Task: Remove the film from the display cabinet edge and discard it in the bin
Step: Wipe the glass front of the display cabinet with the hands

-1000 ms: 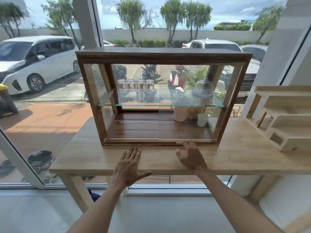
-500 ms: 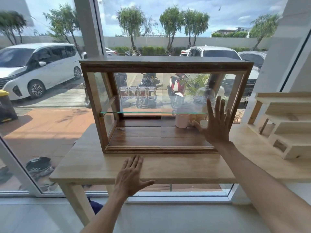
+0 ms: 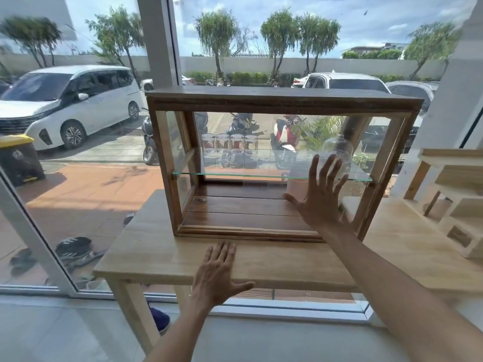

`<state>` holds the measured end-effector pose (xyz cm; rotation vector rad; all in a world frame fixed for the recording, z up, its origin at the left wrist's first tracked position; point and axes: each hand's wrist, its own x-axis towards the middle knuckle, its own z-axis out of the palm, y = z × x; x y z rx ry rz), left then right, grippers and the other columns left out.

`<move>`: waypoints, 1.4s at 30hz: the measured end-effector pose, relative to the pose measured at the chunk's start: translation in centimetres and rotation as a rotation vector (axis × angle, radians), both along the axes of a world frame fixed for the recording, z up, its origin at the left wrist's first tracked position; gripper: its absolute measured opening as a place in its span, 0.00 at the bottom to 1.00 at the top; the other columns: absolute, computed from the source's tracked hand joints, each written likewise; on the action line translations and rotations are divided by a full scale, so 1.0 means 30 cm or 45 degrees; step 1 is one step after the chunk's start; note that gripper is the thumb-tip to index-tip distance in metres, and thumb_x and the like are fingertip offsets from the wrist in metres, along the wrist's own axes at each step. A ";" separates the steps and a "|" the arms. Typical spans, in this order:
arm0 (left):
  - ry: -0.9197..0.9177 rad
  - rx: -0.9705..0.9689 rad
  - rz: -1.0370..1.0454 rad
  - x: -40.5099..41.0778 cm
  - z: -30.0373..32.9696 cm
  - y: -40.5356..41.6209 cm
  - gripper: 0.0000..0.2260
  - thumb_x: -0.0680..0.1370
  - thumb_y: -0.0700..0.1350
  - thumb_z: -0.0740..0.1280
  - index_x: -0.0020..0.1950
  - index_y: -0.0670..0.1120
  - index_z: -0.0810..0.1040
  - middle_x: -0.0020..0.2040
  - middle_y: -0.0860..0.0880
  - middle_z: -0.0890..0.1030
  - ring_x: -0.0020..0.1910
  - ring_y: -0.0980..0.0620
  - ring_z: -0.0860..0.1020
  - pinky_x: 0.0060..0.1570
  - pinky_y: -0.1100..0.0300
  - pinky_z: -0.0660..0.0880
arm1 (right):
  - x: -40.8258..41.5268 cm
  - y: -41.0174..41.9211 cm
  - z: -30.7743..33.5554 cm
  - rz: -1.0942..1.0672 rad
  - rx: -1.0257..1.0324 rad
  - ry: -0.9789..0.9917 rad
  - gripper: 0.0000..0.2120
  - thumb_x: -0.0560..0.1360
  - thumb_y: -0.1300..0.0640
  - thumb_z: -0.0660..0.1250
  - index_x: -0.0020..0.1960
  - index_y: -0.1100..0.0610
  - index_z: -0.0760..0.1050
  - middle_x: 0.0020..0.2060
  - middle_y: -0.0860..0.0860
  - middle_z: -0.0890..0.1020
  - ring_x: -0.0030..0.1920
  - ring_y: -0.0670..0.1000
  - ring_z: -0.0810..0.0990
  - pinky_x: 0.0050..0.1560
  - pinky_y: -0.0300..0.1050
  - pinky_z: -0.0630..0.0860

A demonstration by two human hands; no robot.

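Observation:
A dark wooden display cabinet [image 3: 282, 101] with glass panes stands on a light wooden table [image 3: 156, 246] by the window. Inside it, a glass shelf [image 3: 235, 175] carries several glass jars [image 3: 230, 144] and a glass dome [image 3: 339, 150]; a pink cup [image 3: 295, 189] stands below. My right hand [image 3: 320, 197] is spread flat, fingers up, against the front of the cabinet at its right half. My left hand [image 3: 215, 274] lies flat, fingers apart, on the table's front edge. I cannot make out any film on the cabinet edge. No bin shows indoors.
A pale wooden stepped rack [image 3: 454, 202] stands on the table to the right of the cabinet. Large window panes with a white frame [image 3: 156, 43] are directly behind. Outside are parked cars, scooters and a yellow-lidded bin [image 3: 18, 158]. Shoes lie under the table.
My right hand rose from the table edge to the cabinet's front and has shifted slightly left across it. My left hand stayed on the table. The view came closer.

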<state>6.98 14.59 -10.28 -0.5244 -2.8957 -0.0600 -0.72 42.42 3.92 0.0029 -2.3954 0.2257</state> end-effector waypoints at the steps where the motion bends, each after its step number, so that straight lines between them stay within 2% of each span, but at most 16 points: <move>1: 0.003 0.003 0.002 -0.001 0.000 -0.001 0.57 0.67 0.84 0.45 0.82 0.43 0.53 0.82 0.44 0.54 0.82 0.46 0.51 0.80 0.47 0.46 | -0.002 -0.024 0.000 0.001 0.011 0.008 0.57 0.69 0.21 0.54 0.81 0.55 0.33 0.80 0.64 0.39 0.79 0.68 0.38 0.74 0.75 0.43; 5: 0.008 0.012 -0.002 -0.002 0.000 0.000 0.57 0.67 0.84 0.46 0.82 0.43 0.54 0.82 0.43 0.55 0.82 0.46 0.52 0.80 0.47 0.47 | -0.017 -0.126 -0.005 0.014 0.036 0.026 0.59 0.70 0.24 0.60 0.81 0.56 0.34 0.80 0.65 0.40 0.79 0.70 0.39 0.73 0.77 0.45; 9: 0.009 0.039 0.014 -0.008 -0.009 0.000 0.57 0.67 0.84 0.46 0.82 0.43 0.55 0.82 0.44 0.55 0.82 0.46 0.52 0.80 0.46 0.49 | -0.031 -0.263 -0.004 0.018 0.053 0.030 0.59 0.69 0.24 0.61 0.82 0.58 0.38 0.80 0.66 0.42 0.79 0.70 0.41 0.74 0.76 0.42; 13: -0.002 0.046 0.025 -0.010 -0.010 0.001 0.57 0.66 0.84 0.46 0.82 0.44 0.53 0.82 0.45 0.54 0.82 0.47 0.50 0.81 0.47 0.48 | -0.026 -0.412 0.003 0.042 0.061 0.039 0.57 0.70 0.27 0.64 0.82 0.56 0.37 0.81 0.65 0.45 0.80 0.69 0.43 0.75 0.74 0.46; 18: -0.012 0.044 0.023 -0.009 -0.003 -0.001 0.57 0.66 0.84 0.46 0.82 0.45 0.53 0.83 0.45 0.53 0.82 0.47 0.50 0.81 0.47 0.47 | 0.014 -0.449 0.016 0.164 -0.111 0.088 0.45 0.76 0.36 0.64 0.83 0.51 0.44 0.82 0.58 0.45 0.82 0.61 0.43 0.78 0.67 0.46; 20: -0.006 0.044 0.021 -0.008 -0.003 -0.002 0.57 0.66 0.84 0.46 0.82 0.45 0.52 0.83 0.45 0.54 0.82 0.47 0.50 0.81 0.47 0.47 | 0.036 -0.396 0.012 0.234 -0.154 0.172 0.39 0.78 0.41 0.65 0.82 0.49 0.51 0.82 0.55 0.49 0.82 0.56 0.48 0.79 0.62 0.51; 22: -0.002 0.038 0.019 -0.008 -0.004 -0.003 0.57 0.66 0.84 0.45 0.82 0.44 0.53 0.83 0.45 0.54 0.82 0.47 0.51 0.81 0.47 0.48 | 0.054 -0.328 0.009 0.237 -0.238 0.254 0.35 0.78 0.45 0.67 0.80 0.49 0.57 0.81 0.54 0.56 0.80 0.55 0.56 0.74 0.60 0.58; 25: 0.000 0.026 0.017 -0.006 -0.005 -0.002 0.57 0.66 0.84 0.46 0.82 0.44 0.53 0.82 0.44 0.54 0.82 0.47 0.51 0.81 0.47 0.48 | 0.065 -0.237 0.004 0.158 -0.480 0.256 0.38 0.76 0.47 0.71 0.80 0.50 0.56 0.74 0.56 0.64 0.72 0.59 0.65 0.70 0.61 0.67; 28: -0.005 0.030 0.014 -0.003 -0.002 -0.002 0.57 0.66 0.84 0.46 0.82 0.44 0.53 0.82 0.44 0.54 0.82 0.47 0.51 0.81 0.47 0.47 | 0.064 -0.204 -0.005 0.208 -0.696 0.223 0.41 0.74 0.53 0.74 0.79 0.55 0.55 0.67 0.61 0.68 0.67 0.61 0.68 0.67 0.61 0.70; 31: 0.002 0.036 0.015 0.000 0.002 -0.001 0.57 0.66 0.84 0.45 0.82 0.44 0.53 0.82 0.44 0.56 0.82 0.47 0.52 0.80 0.47 0.49 | 0.063 -0.228 -0.010 0.257 -0.790 0.207 0.40 0.73 0.54 0.75 0.78 0.57 0.58 0.63 0.61 0.70 0.63 0.59 0.70 0.64 0.58 0.72; 35: -0.013 0.048 0.020 0.000 0.006 0.001 0.57 0.66 0.84 0.46 0.82 0.44 0.53 0.82 0.44 0.56 0.82 0.46 0.53 0.80 0.45 0.50 | 0.051 -0.256 -0.017 0.240 -0.873 0.233 0.37 0.73 0.55 0.75 0.76 0.57 0.60 0.62 0.60 0.70 0.62 0.56 0.69 0.65 0.61 0.71; 37: -0.022 0.046 0.021 0.000 0.009 -0.001 0.57 0.66 0.83 0.48 0.82 0.44 0.53 0.82 0.44 0.56 0.82 0.46 0.53 0.80 0.45 0.50 | 0.048 -0.273 -0.022 0.239 -0.877 0.220 0.37 0.73 0.55 0.74 0.76 0.56 0.60 0.63 0.60 0.69 0.63 0.58 0.70 0.66 0.63 0.70; 42: -0.029 0.050 0.024 0.000 0.007 -0.002 0.56 0.67 0.83 0.48 0.82 0.44 0.53 0.82 0.44 0.56 0.82 0.46 0.52 0.80 0.45 0.49 | 0.046 -0.319 -0.032 0.310 -0.889 0.222 0.39 0.73 0.58 0.74 0.78 0.57 0.57 0.66 0.62 0.65 0.67 0.61 0.67 0.67 0.57 0.69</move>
